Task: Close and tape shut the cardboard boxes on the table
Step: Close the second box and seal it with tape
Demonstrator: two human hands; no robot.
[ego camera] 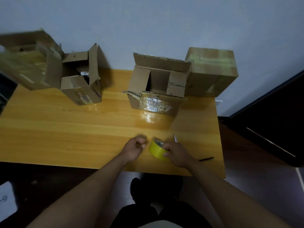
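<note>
Tape roll (157, 149) in right hand (178, 154), just beside fisted left hand (134, 148).

**Tape roll in hand, four boxes along the wall**

Near the front edge of the wooden bench (65, 129), the right hand (178, 155) has its grip around a yellow tape roll (156, 149), fingers over its top. The left hand (134, 148) is curled into a loose fist just beside the roll; whether it pinches the tape end cannot be told through the blur. A dark pen (206, 159) lies by the right wrist. At the back stand four cardboard boxes: a blurred far-left box (21, 63), an open box (80, 83) with flaps raised, a second open box (156, 89) with shiny film on its front, and a closed box (212, 71) already taped.
</note>
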